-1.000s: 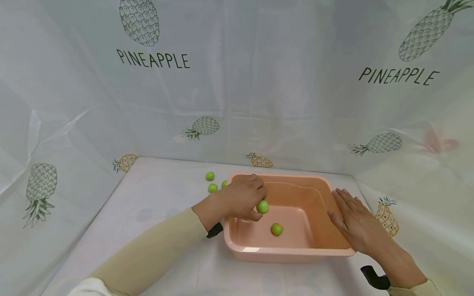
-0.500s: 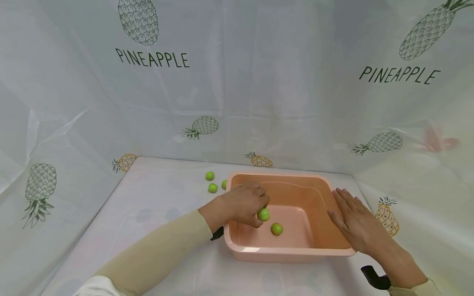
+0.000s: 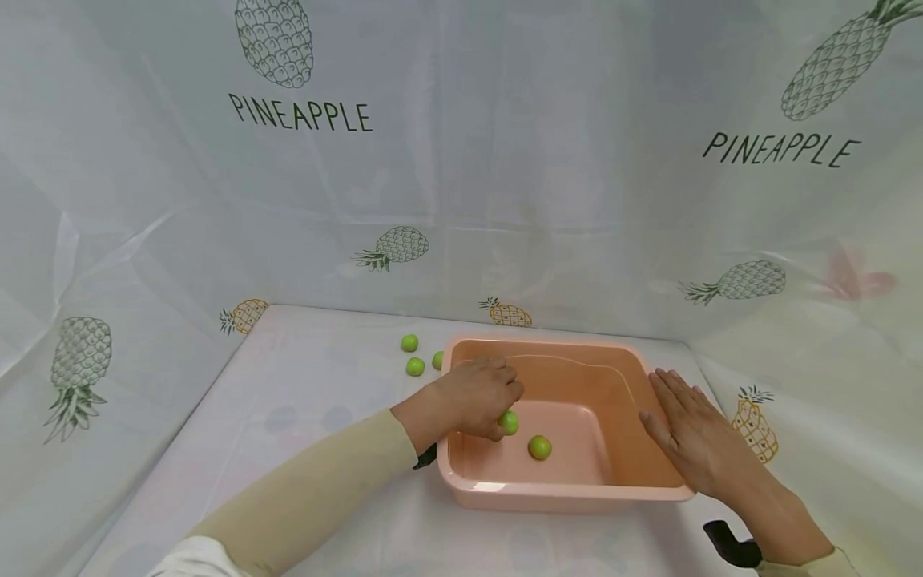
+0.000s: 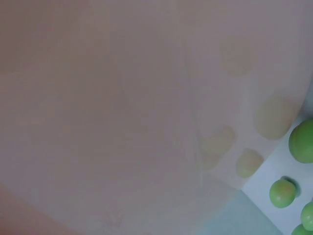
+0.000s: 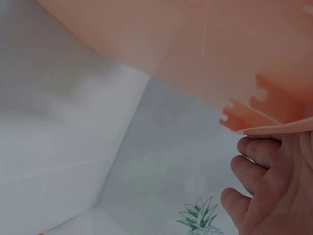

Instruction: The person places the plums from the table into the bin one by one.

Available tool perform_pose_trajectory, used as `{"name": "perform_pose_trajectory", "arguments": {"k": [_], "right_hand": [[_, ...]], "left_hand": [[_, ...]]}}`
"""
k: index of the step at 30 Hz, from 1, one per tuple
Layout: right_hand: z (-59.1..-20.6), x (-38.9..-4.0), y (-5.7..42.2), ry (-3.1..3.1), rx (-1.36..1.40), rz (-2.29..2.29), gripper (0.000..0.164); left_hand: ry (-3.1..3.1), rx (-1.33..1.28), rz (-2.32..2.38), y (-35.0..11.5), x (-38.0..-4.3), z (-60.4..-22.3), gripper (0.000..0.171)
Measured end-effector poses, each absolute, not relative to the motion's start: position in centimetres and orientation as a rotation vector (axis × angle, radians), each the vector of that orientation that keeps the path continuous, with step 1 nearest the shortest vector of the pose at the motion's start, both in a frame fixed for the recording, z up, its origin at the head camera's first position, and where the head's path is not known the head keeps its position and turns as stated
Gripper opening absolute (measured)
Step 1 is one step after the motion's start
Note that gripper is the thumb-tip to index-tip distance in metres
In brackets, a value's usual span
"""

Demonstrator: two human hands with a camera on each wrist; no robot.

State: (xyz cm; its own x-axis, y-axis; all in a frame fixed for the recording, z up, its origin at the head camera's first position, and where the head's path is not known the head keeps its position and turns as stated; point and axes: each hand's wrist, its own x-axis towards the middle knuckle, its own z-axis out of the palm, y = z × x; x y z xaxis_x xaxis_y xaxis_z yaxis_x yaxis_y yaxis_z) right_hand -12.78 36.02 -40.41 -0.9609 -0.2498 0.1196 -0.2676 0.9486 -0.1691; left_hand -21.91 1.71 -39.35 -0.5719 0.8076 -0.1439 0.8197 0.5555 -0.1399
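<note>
In the head view my left hand reaches over the left rim into a peach-coloured plastic basin. Its thumb and fingers pinch a small round green fruit low inside. A second green fruit lies on the basin floor, to the right of and nearer than that hand. My right hand rests against the basin's right rim with fingers straight. The right wrist view shows that hand at the rim's edge, beside the outer wall. The basin's wall fills most of the left wrist view, hiding the left hand.
Several more green fruits stand left of the basin, among them one at the back, one in front of it and one beside the rim. A white covered table meets a pineapple-print sheet behind.
My left hand has lowered into the basin with the green fruit, which now sits lower and slightly left. The right hand has stayed on the rim.
</note>
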Motion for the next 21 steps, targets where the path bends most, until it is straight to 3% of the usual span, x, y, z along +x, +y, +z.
{"name": "perform_pose_trajectory", "arguments": {"k": [5,21], "right_hand": [[-40.3,-12.8,36.0,-3.006,0.405,0.278,0.070],[-40.4,-12.6,35.9,-2.999,0.384,0.278,0.071]], "left_hand": [[2.719,1.415,-0.327,1.8,-21.9,-39.5,0.052],[2.839,1.501,-0.152,0.4,-22.2,-39.0,0.027]]}}
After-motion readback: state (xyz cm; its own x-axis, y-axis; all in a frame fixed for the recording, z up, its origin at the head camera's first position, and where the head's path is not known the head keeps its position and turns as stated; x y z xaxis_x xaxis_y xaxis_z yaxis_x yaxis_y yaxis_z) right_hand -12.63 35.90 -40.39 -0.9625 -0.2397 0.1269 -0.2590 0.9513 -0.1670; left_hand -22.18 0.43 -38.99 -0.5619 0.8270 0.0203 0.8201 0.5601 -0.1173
